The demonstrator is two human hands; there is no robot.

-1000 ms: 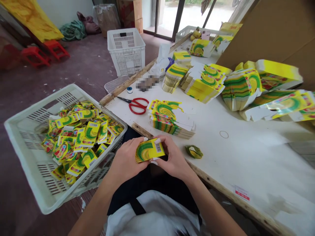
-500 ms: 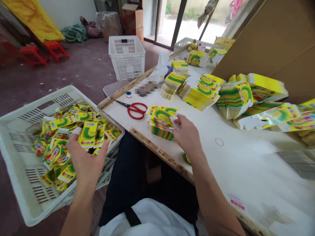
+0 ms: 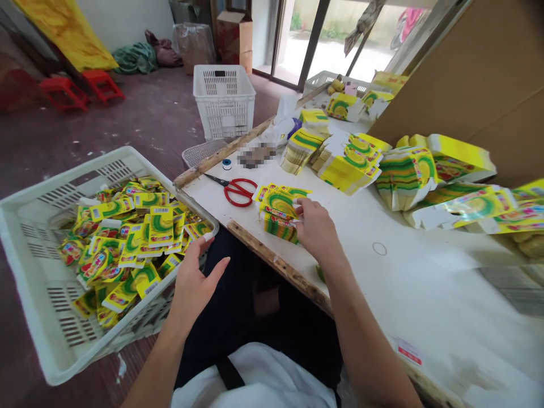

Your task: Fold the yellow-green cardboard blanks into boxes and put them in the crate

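Note:
My left hand [image 3: 196, 286] is open and holds nothing, its thumb and fingers spread beside the rim of a white plastic crate [image 3: 91, 354]. Inside that crate lies a heap of small yellow-green printed boxes [image 3: 131, 241]. At the table edge, my right hand [image 3: 318, 229] has its fingers curled on the right end of a stack of flattened yellow-green cartons [image 3: 276, 209]. The fingertips pinch the end of a carton there; part of the grip is hidden behind the hand.
Red-handled scissors [image 3: 236, 190] and a small blue-white roll [image 3: 226, 164] lie left of the stack. More carton stacks [image 3: 348, 161] stand farther back on the white table [image 3: 425, 306]. A wooden strip [image 3: 272, 258] edges it. Another white crate [image 3: 224, 105] stands on the floor.
My left hand has moved right, from over the crate to beside its rim, leaving a box on the heap. My right hand stays at the stack's end.

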